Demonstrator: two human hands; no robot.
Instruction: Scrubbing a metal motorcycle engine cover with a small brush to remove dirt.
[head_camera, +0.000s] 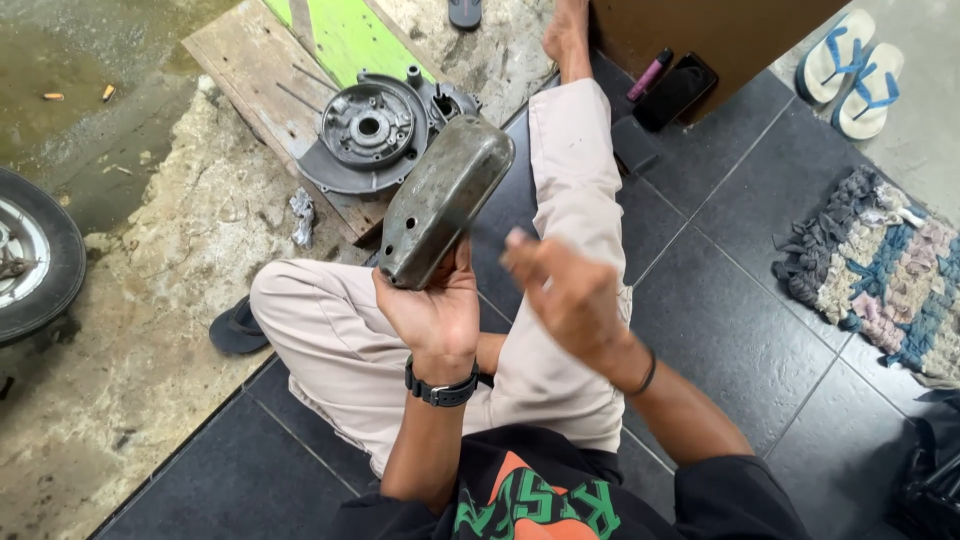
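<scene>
floor: dark square-tiled floor (730, 330) met rough grey concrete ground (150, 290) at nine o'clock
board: weathered wooden plank (250, 70) lay at eleven o'clock, bearing a round grey metal engine casing (370, 130)
rug: braided multicoloured rag mat (880, 270) lay at three o'clock
sandals: white-and-blue flip-flops (850, 80) sat at one o'clock
rag: crumpled grey cloth scrap (302, 215) lay beside the plank

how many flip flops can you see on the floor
3: two white flip flops with blue straps, one beside the other, at top right; one dark flip flop at the top edge, cut off. Another dark shoe shows by the knee, kind unclear.
</scene>
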